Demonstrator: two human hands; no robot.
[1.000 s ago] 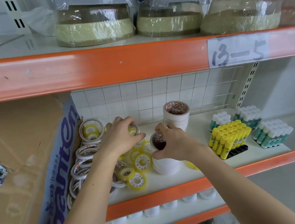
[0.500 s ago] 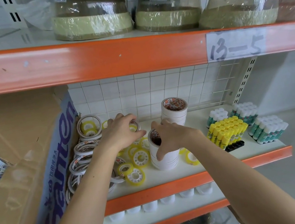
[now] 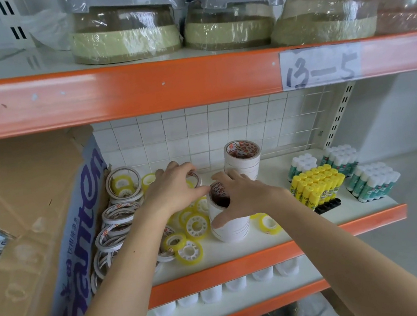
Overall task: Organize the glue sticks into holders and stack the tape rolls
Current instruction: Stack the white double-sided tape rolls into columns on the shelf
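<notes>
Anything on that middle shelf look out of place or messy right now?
Yes. Small yellow tape rolls lie scattered flat around the front white tape stack, one stray on its right. Thin white rolls lean loosely against the torn cardboard box. The glue sticks stand orderly.

Cardboard box and shelf label

A cardboard box [image 3: 36,241] is standing left of the wire grid panel [image 3: 225,133]; a "13-5" label [image 3: 320,65] is sitting above it.
</notes>
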